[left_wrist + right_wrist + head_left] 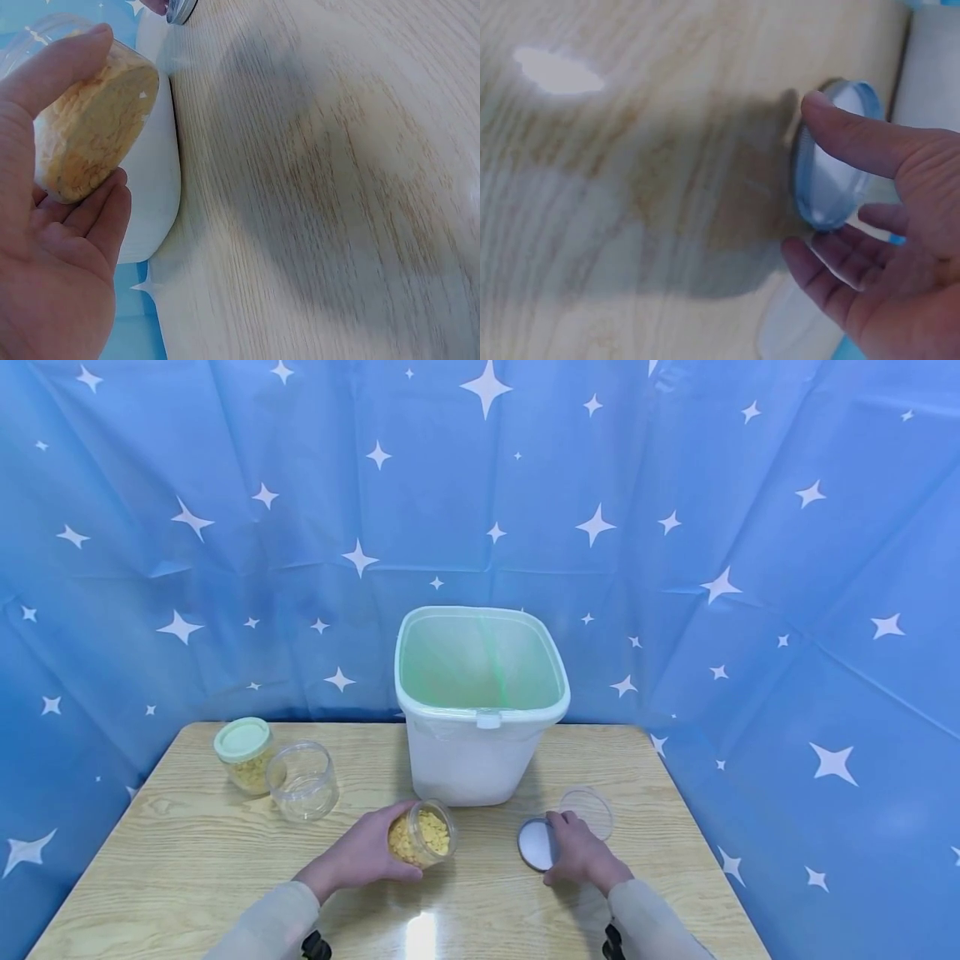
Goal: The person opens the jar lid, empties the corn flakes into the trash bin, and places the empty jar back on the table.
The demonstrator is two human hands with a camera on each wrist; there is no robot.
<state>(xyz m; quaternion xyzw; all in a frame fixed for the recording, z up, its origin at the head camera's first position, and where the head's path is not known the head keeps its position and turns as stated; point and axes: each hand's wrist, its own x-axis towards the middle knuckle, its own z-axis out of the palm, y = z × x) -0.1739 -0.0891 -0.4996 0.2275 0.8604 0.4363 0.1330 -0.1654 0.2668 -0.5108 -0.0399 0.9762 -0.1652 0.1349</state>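
My left hand (375, 850) grips a clear jar (452, 835) of yellow flaky pieces, thumb on one side and fingers on the other. The jar has no lid on and tilts with its mouth to the right, in front of the white bin. In the left wrist view the jar's base (112, 131) faces the camera. My right hand (581, 853) holds a round grey-rimmed lid (536, 844) by its edge, low over the table, with its white inner side up. The right wrist view shows the thumb across the lid (832, 184) and fingertips at its lower rim.
A white bin (461, 768) with a green-tinted liner stands at the back middle. At the left are a jar with a mint-green lid (243, 739) and a clear jar without contents (303, 785). A clear disc (592, 810) lies beyond my right hand. Blue star-patterned cloth surrounds the table.
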